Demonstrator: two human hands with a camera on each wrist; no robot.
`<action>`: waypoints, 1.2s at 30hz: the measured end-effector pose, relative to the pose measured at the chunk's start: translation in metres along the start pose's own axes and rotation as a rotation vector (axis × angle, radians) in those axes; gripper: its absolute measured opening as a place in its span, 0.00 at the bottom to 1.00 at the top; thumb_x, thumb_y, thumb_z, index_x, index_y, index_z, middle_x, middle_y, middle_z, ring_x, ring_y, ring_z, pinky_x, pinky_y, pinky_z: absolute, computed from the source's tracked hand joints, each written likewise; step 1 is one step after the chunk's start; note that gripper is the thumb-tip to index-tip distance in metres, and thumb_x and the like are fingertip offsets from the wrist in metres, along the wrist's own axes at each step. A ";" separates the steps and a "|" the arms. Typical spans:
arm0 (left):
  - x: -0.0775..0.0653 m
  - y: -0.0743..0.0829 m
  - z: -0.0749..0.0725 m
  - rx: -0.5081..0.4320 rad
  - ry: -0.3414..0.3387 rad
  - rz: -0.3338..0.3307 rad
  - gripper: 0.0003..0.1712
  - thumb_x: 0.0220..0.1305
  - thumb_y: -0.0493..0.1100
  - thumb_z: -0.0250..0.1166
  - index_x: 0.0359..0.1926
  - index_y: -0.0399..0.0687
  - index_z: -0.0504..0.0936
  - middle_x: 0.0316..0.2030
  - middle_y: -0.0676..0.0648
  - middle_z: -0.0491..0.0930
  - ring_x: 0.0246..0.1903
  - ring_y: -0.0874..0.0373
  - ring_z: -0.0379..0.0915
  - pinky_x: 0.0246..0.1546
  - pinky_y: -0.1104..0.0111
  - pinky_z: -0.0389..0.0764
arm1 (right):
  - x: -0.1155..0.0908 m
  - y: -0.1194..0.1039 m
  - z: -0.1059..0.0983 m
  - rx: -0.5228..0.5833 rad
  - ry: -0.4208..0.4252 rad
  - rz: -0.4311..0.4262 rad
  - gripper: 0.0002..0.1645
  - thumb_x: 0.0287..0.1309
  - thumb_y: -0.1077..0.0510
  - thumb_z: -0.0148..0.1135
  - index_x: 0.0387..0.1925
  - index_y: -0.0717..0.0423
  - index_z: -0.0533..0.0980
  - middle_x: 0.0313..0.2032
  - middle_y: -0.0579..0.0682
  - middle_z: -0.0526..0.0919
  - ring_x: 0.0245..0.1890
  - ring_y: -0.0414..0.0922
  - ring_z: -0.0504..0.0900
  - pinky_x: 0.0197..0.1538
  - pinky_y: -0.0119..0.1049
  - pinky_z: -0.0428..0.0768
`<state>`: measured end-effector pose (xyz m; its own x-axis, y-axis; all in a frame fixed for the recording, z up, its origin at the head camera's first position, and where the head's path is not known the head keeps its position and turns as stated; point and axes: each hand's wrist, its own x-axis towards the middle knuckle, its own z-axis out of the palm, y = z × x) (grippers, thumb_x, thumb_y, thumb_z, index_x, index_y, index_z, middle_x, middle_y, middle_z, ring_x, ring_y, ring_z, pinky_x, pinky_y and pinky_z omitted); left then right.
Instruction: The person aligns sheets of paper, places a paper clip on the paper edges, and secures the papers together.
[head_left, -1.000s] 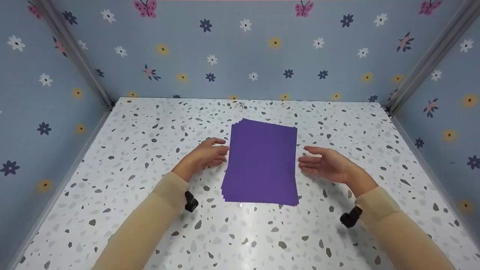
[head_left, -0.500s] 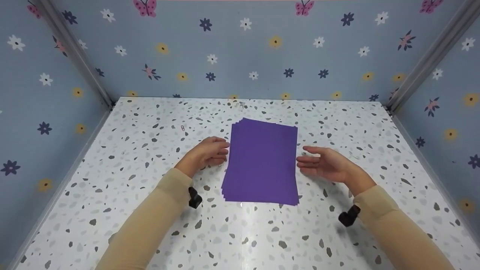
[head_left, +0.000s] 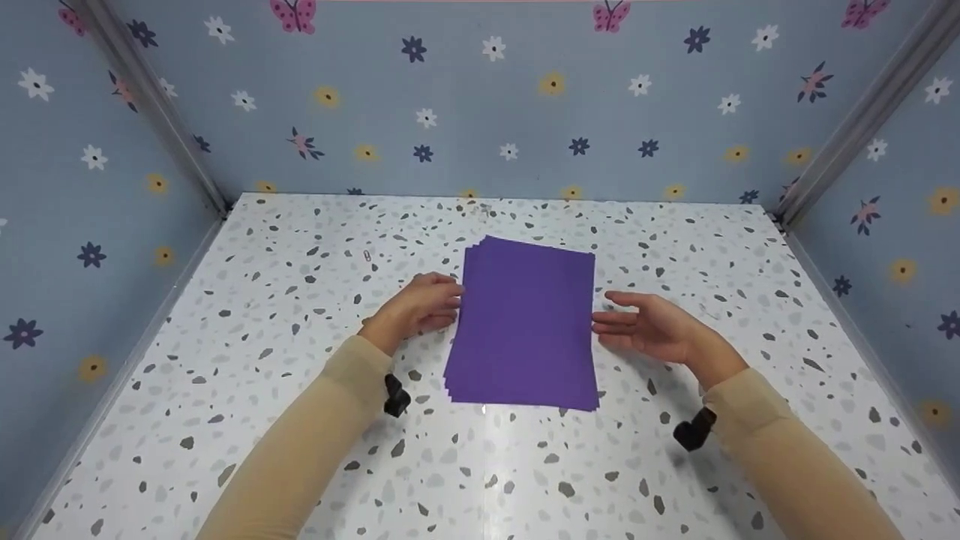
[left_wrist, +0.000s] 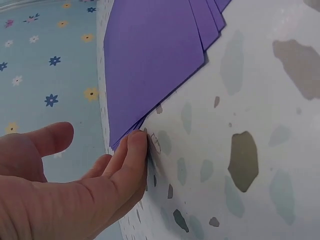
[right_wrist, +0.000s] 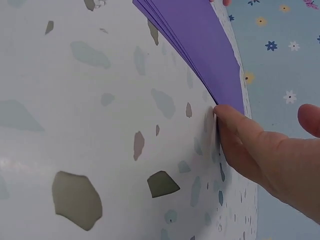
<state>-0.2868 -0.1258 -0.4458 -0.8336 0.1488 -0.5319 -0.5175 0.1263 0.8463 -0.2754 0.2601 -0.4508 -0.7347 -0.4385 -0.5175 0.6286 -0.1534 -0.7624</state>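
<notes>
A stack of purple paper sheets lies flat on the speckled white table, its corners slightly fanned out at the top left and along the bottom. My left hand is at the stack's left edge, fingertips right at the sheets and thumb raised apart. On the opposite side, my right hand has straight fingers whose tips meet the right edge, thumb held away. Neither hand grips the paper.
A small paper clip lies on the table to the left, beyond the left hand. Blue walls with flowers and butterflies enclose the back and both sides. A dark wrist camera hangs under the left cuff.
My left hand has shifted slightly right, closing the gap to the stack's left edge. My right hand has moved a little left toward the right edge. The stack looks unchanged.
</notes>
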 end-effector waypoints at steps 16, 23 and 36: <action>0.004 -0.001 0.006 -0.013 0.039 0.010 0.30 0.78 0.42 0.60 0.75 0.41 0.65 0.70 0.35 0.74 0.66 0.46 0.75 0.68 0.58 0.77 | 0.003 0.001 0.007 -0.074 0.018 -0.021 0.42 0.85 0.53 0.43 0.86 0.55 0.37 0.82 0.70 0.47 0.82 0.63 0.51 0.81 0.48 0.60; 0.005 -0.002 0.010 0.035 0.056 0.042 0.30 0.79 0.42 0.59 0.76 0.38 0.65 0.68 0.35 0.76 0.65 0.46 0.76 0.66 0.59 0.79 | 0.005 0.001 0.007 -0.054 0.034 -0.030 0.41 0.84 0.54 0.45 0.86 0.55 0.40 0.81 0.71 0.49 0.82 0.63 0.53 0.80 0.48 0.60; 0.003 -0.007 0.011 0.061 0.072 0.093 0.29 0.79 0.43 0.60 0.75 0.38 0.68 0.65 0.35 0.77 0.63 0.47 0.76 0.65 0.59 0.79 | 0.007 0.002 0.009 -0.103 0.021 -0.037 0.41 0.85 0.55 0.42 0.86 0.56 0.38 0.81 0.71 0.48 0.82 0.63 0.51 0.81 0.49 0.59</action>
<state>-0.2835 -0.1157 -0.4535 -0.8903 0.0917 -0.4461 -0.4266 0.1752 0.8873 -0.2769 0.2485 -0.4519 -0.7625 -0.4156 -0.4958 0.5725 -0.0765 -0.8163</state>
